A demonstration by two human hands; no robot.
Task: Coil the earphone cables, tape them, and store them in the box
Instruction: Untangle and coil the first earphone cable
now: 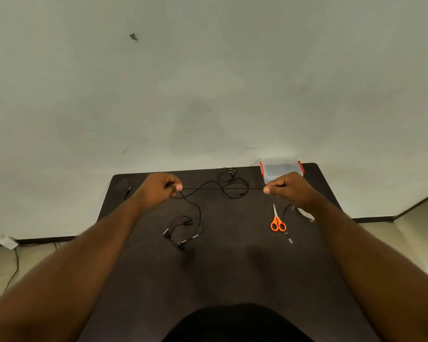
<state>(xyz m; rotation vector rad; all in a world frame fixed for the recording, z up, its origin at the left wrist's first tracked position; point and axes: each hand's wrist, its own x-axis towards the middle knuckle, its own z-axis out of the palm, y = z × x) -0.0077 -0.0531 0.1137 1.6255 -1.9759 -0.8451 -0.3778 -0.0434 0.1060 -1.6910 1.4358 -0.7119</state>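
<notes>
A black earphone cable (pixel 223 188) is stretched taut above the dark table (pixel 232 267), between my two hands. My left hand (pixel 162 187) pinches one end of the stretch. My right hand (pixel 286 188) pinches the other. From my left hand the cable drops to the table and ends in a loose tangle with earbuds (pixel 183 233). A second black earphone cable (pixel 234 186) lies in loose loops at the back of the table. The clear plastic box (pixel 281 169) with red clips stands at the back right corner, partly hidden by my right hand.
Orange-handled scissors (pixel 277 220) lie on the right of the table, with a small jack plug (pixel 289 239) just below them. A pale roll of tape (pixel 305 213) peeks out under my right wrist. A wall rises behind the table.
</notes>
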